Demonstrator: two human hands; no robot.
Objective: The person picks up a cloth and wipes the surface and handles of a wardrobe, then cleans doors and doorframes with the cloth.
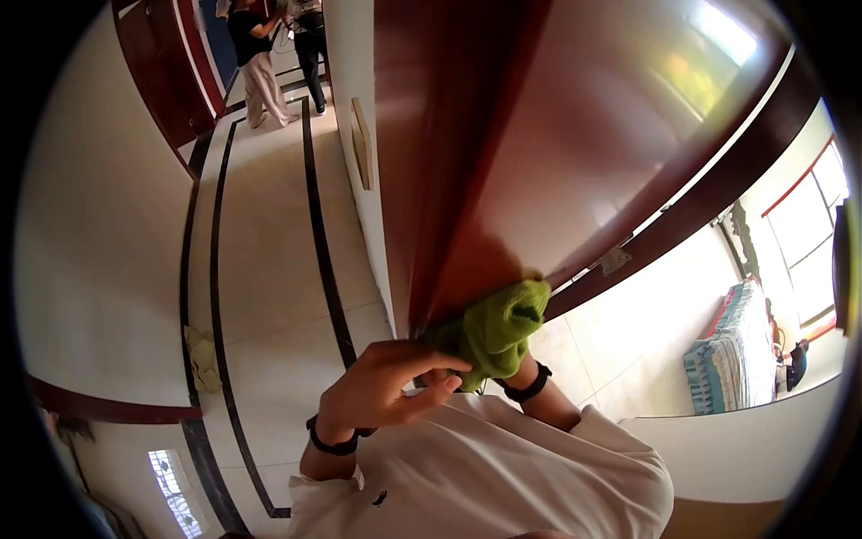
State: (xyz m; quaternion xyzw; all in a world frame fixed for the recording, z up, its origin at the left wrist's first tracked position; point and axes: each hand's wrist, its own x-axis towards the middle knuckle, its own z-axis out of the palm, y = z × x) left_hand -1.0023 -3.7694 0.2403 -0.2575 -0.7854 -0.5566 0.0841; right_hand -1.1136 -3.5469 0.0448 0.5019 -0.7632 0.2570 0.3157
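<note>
A green cloth [498, 332] lies bunched against the lower part of a glossy dark red door [557, 153]. My left hand [391, 382] is at the cloth's near left edge, its thumb and index finger closed on that edge. From the right, my other forearm, with a black band at the wrist, reaches up under the cloth. The cloth covers my right hand, so its fingers are hidden.
Left of the door, a pale corridor floor [265, 269] with black stripes leads to two people standing at the far end. A crumpled rag [203, 359] lies by the left wall. Through the doorway on the right are a striped folded bundle [732, 359] and a window.
</note>
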